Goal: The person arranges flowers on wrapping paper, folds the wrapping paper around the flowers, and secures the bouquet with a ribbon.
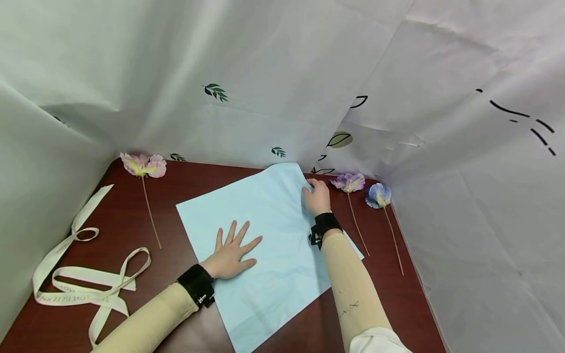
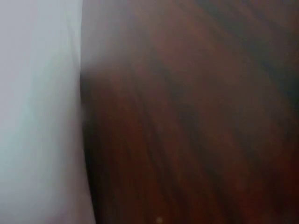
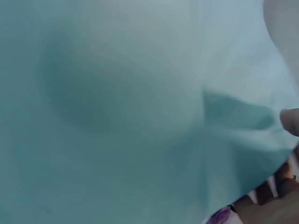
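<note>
A light blue sheet of wrapping paper point(image 1: 282, 289) lies slantwise on the table, its far part creased and slightly raised. My left hand point(image 1: 231, 257) rests flat on its left half with the fingers spread. At the far right edge, my right hand point(image 1: 318, 198) pinches the paper. In the right wrist view the thumb point(image 3: 290, 121) is above the sheet point(image 3: 117, 149) and the other fingers are at its edge, partly hidden. The left wrist view shows only a blurred pale surface beside dark wood, without the fingers.
A pink artificial flower point(image 1: 143, 165) lies at the back left of the dark red table point(image 1: 176, 264). A looped cream ribbon point(image 1: 84, 296) spreads along the left. Right of the paper lie a purple flower point(image 1: 348, 183) and a blue flower point(image 1: 378, 196). White curtains point(image 1: 247, 59) enclose the table's back and sides.
</note>
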The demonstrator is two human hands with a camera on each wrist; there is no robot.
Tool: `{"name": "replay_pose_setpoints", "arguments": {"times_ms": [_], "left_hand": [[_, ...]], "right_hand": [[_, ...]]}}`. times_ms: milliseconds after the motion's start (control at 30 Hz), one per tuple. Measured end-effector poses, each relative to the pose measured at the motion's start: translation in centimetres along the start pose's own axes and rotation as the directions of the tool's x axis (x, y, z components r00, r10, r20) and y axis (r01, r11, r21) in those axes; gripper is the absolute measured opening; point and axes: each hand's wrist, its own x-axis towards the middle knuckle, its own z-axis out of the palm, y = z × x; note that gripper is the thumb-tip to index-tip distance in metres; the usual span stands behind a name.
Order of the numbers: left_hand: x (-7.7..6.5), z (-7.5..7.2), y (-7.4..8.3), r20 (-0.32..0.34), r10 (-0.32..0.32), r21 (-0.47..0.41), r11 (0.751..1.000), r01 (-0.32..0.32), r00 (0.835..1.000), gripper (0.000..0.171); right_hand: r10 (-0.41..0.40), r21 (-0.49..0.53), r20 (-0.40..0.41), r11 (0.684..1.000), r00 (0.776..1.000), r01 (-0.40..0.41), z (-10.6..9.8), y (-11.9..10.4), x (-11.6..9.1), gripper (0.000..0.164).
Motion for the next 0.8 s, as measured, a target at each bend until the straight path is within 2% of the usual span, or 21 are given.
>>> {"name": "replay_pose_setpoints", "arguments": {"times_ms": [100,167,300,433,567,633,700,800], "left_hand": [[0.1,0.0,0.1,0.003,-0.024,-0.001,1.000,0.024,1.000,0.065],[0.3,0.0,0.1,-0.005,-0.041,-0.012,0.999,0.041,0.999,0.065],[0.6,0.1,0.2,-0.018,-0.077,-0.023,0.997,0.077,0.997,0.065],[0.9,0.1,0.3,-0.022,-0.101,-0.023,0.995,0.100,0.995,0.065],[1.4,0.0,0.4,-0.040,-0.119,-0.041,0.992,0.118,0.992,0.065],[1.6,-0.1,0.4,-0.046,-0.134,-0.053,0.990,0.131,0.990,0.065],[1.7,0.0,0.2,-0.052,-0.148,-0.062,0.988,0.145,0.988,0.065],[2.1,0.2,-0.2,-0.043,-0.172,-0.055,0.984,0.169,0.984,0.067]], "right_hand": [[-0.037,0.040,-0.047,0.998,0.998,0.039,0.1,-0.2,-0.1,0.023],[-0.051,0.057,-0.077,0.997,0.996,0.056,0.2,-0.5,-0.1,0.022],[-0.058,0.070,-0.107,0.995,0.993,0.066,0.2,-1.2,-0.3,0.038],[-0.058,-0.034,-0.051,0.998,0.997,0.056,0.1,-1.5,-0.8,0.060],[-0.047,-0.223,0.077,0.973,0.996,0.063,0.4,-1.3,-2.1,0.071],[-0.047,-0.297,0.180,0.950,0.983,0.100,0.9,-1.5,-3.4,0.071],[-0.061,-0.349,0.306,0.921,0.950,0.171,1.5,-2.0,-5.1,0.070],[-0.093,-0.384,0.470,0.874,0.878,0.298,2.4,-2.9,-7.9,0.067]]}}
